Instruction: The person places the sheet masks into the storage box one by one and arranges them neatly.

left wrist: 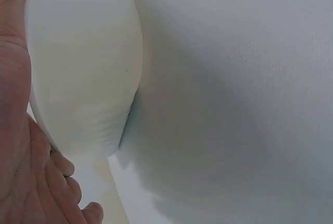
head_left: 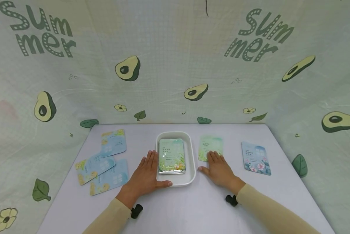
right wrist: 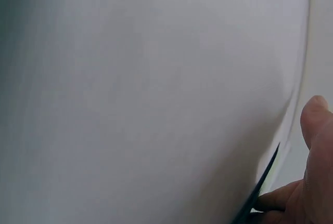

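My left hand (head_left: 147,172) lies against the left side of a white plastic tray (head_left: 191,175), fingers straight along its wall and thumb across the front-left corner. The left wrist view shows the tray's pale outer wall (left wrist: 86,63) beside the palm. Inside the tray is a stack of flat green sachets (head_left: 171,154), a silver edge showing at the front. To the right, my right hand (head_left: 221,170) rests its straight fingertips on another green sachet (head_left: 207,143), thumb spread toward the tray. Its dark edge (right wrist: 263,180) appears near the fingers in the right wrist view.
Three blue sachets with yellow flowers lie at the left: one at the back (head_left: 115,148), two overlapping in front of it (head_left: 90,165). A blue sachet with pink flowers (head_left: 256,157) lies at the far right. Patterned cloth (head_left: 163,42) surrounds the white table (head_left: 189,211).
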Action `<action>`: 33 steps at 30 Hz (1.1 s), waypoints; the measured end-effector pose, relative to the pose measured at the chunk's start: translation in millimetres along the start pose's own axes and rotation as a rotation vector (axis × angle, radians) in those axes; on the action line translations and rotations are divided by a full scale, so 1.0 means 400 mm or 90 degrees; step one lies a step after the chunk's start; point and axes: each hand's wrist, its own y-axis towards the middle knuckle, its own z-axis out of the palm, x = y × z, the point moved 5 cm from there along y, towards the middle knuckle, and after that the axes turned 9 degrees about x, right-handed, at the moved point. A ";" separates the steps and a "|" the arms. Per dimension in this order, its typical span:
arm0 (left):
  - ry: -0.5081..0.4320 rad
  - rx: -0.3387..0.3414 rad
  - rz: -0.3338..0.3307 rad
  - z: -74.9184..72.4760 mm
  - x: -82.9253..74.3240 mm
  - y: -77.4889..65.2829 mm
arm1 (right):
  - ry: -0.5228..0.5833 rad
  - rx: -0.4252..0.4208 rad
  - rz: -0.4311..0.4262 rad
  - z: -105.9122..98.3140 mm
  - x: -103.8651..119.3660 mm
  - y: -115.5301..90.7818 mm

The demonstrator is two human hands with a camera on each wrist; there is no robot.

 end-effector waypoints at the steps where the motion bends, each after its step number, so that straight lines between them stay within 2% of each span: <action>1: -0.002 0.000 0.002 0.000 0.000 0.000 | 0.000 0.002 -0.007 0.001 0.008 -0.003; 4: -0.011 0.000 0.003 -0.002 0.000 0.001 | -0.003 -0.006 -0.026 -0.012 0.017 -0.006; 7: -0.017 0.000 0.004 -0.002 -0.001 0.003 | -0.023 -0.041 -0.027 -0.046 -0.002 0.008; 11: -0.018 0.002 0.002 -0.002 0.000 0.005 | -0.061 -0.070 -0.018 -0.105 -0.070 0.058; 14: -0.020 0.003 0.001 -0.001 0.001 0.004 | -0.089 -0.054 -0.015 -0.132 -0.127 0.101; 18: -0.024 0.004 0.000 0.002 0.002 0.002 | -0.104 -0.017 -0.004 -0.136 -0.179 0.144; 24: -0.023 0.008 -0.003 0.003 0.003 0.003 | -0.089 0.032 0.021 -0.134 -0.208 0.171; 33: -0.022 0.007 -0.009 0.004 0.001 0.003 | -0.051 0.000 0.014 -0.140 -0.197 0.170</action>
